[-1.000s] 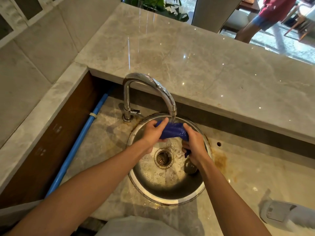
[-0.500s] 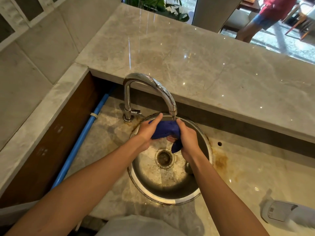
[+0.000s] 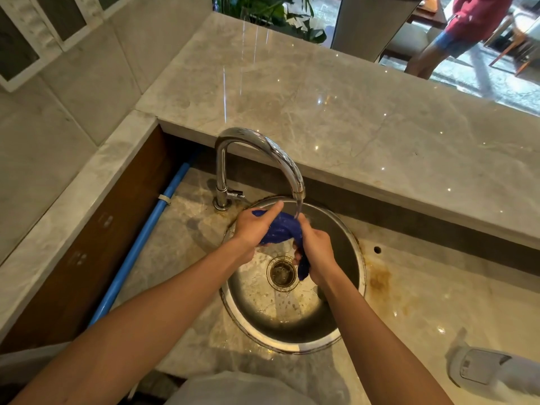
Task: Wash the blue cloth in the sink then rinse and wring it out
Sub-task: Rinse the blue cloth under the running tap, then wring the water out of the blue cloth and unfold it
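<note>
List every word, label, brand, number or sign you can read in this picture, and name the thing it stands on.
No text can be read.
White bottle lying at the lower right: its pale label carries small dark marks, too blurred to read.
Faucet, sink, blue cloth: no writing shows.

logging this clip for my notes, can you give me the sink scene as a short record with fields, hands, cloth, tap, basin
left hand: grips one end of the wet dark blue cloth
right hand: grips the other end, a tail of cloth hanging below it
cloth: bunched between both hands, held above the basin
curved chrome tap: running, stream landing on the cloth
round steel sink basin: wet, drain open
stage: cloth under running water
</note>
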